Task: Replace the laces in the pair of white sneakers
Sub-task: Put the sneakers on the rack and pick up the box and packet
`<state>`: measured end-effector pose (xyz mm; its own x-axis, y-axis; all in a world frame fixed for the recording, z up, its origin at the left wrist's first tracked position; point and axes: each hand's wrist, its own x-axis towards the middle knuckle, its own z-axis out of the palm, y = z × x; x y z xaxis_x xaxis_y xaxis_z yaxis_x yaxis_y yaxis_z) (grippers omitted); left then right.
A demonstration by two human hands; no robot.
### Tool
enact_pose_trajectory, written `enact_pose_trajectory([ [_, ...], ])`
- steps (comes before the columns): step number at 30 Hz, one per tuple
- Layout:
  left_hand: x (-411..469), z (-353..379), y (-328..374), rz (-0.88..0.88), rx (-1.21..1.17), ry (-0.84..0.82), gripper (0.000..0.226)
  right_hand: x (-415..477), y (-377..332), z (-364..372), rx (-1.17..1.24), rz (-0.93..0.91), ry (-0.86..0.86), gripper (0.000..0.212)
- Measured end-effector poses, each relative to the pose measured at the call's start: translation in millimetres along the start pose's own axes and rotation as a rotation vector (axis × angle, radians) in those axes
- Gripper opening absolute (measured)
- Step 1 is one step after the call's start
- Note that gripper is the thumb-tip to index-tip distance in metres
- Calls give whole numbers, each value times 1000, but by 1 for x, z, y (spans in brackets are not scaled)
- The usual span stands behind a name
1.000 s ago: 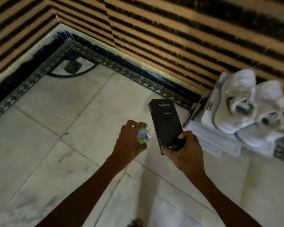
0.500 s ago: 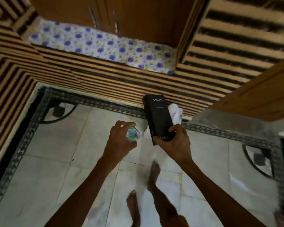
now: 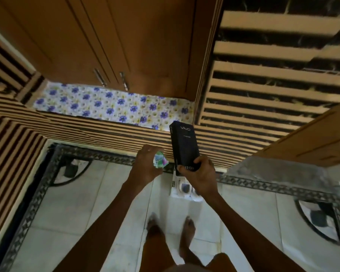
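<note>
Gripping the lower end of a tall black box (image 3: 184,146), the right hand (image 3: 201,177) curls its fingers and thumb round it and holds it upright, in the one head view. The box front reads "vivo" in pale letters near the top, with a smaller line beneath that is too faint to read. White figures "120" show at the bottom, partly covered by the thumb. The left hand (image 3: 145,168), just beside the box, closes its fingers round a small packet (image 3: 160,161) printed in green, white and pink; no writing on it can be made out.

The white sneakers (image 3: 183,193) lie on the pale tiled floor (image 3: 86,203) close to its far edge, by the dark patterned border (image 3: 263,186) at the foot of the striped wall (image 3: 67,132). The right hand and the box stand in front of them, so only part of one shoe's opening and some white sides show; whether they have laces cannot be told. Two bare feet (image 3: 153,226) stand on the floor nearer the camera, well apart from the shoes.

Above the wall's stripes runs a shelf (image 3: 106,104) lined with a blue-flowered sheet, and over it hang brown cupboard doors (image 3: 106,46) with two metal handles (image 3: 124,80)
</note>
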<state>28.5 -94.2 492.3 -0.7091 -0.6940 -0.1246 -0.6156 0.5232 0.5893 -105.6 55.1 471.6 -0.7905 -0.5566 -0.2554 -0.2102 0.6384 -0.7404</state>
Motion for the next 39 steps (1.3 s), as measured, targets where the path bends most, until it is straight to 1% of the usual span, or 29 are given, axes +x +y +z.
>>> enact_pose_trajectory([
  [1,18,-2,0,20,32,-29,54,14,-5,5,29,26,-9,56],
  [3,51,-2,-3,27,51,-92,57,40,-12,16,56,70,-16,58],
  [5,89,1,-14,-3,52,-157,62,72,-23,34,49,109,-22,60],
  [7,113,7,-20,8,92,-201,63,91,-32,44,16,127,-14,62],
  [9,148,15,-33,32,132,-234,62,119,-41,61,-50,149,20,65],
  [14,223,33,-61,64,189,-342,65,174,-57,101,-309,165,99,74],
  [18,275,47,-79,132,278,-358,67,213,-63,128,-405,240,112,77],
  [20,297,54,-85,162,305,-356,73,231,-62,137,-440,280,83,82],
  [22,310,59,-87,189,264,-351,77,243,-60,143,-466,320,47,85],
  [25,325,67,-87,263,228,-336,73,260,-58,152,-538,389,-6,80],
  [29,329,76,-90,225,113,-323,78,273,-62,157,-602,459,-58,80],
  [31,324,79,-91,254,86,-331,76,272,-65,157,-605,456,-50,79],
  [33,322,83,-95,290,60,-318,67,270,-68,154,-666,410,-40,78],
  [35,321,84,-98,281,61,-303,60,264,-69,151,-820,271,-39,75],
  [37,322,84,-100,268,68,-299,61,261,-65,145,-935,151,-57,72],
  [39,322,83,-101,257,75,-328,65,261,-61,136,-973,95,-55,66],
])
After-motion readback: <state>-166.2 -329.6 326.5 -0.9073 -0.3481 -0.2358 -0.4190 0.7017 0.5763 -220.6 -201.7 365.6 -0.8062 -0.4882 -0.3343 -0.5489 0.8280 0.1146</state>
